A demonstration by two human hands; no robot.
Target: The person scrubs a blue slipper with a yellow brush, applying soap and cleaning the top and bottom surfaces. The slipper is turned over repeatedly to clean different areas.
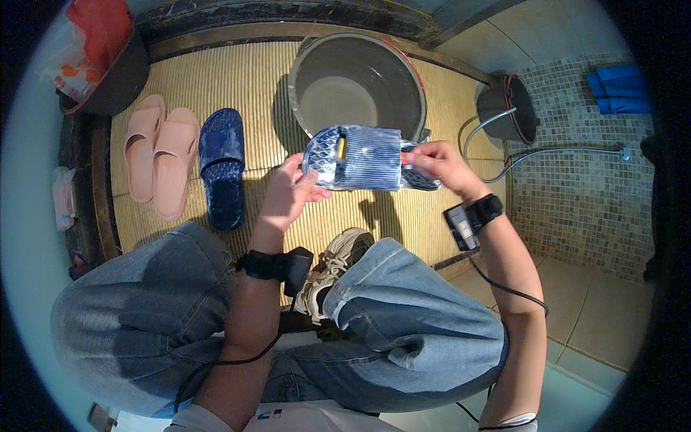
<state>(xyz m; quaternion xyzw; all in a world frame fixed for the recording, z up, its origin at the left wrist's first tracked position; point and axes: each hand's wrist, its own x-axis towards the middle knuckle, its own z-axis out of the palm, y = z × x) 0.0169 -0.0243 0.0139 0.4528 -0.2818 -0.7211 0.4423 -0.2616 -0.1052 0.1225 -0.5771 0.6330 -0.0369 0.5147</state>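
Observation:
Above the ribbed yellow mat, my left hand (291,189) grips one end of a dark blue slide slipper (372,162), which lies sideways and is streaked with white suds. At the slipper's other end, my right hand (442,164) pinches a small red handle (405,157) that reaches under the ribbed strap. A yellow piece (341,148) shows through the gap on the strap's far side; whether it belongs to the handle is hidden. A matching blue slipper (222,167), also with whitish residue, rests on the mat to the left.
A large dark bucket (397,86) with a pale bottom stands just beyond the slipper. Two pink slides (175,167) lie at left, near a dark bin (127,81) holding red material. At right, a metal hose (567,154) runs from the tiled wall to a smaller bucket (496,105).

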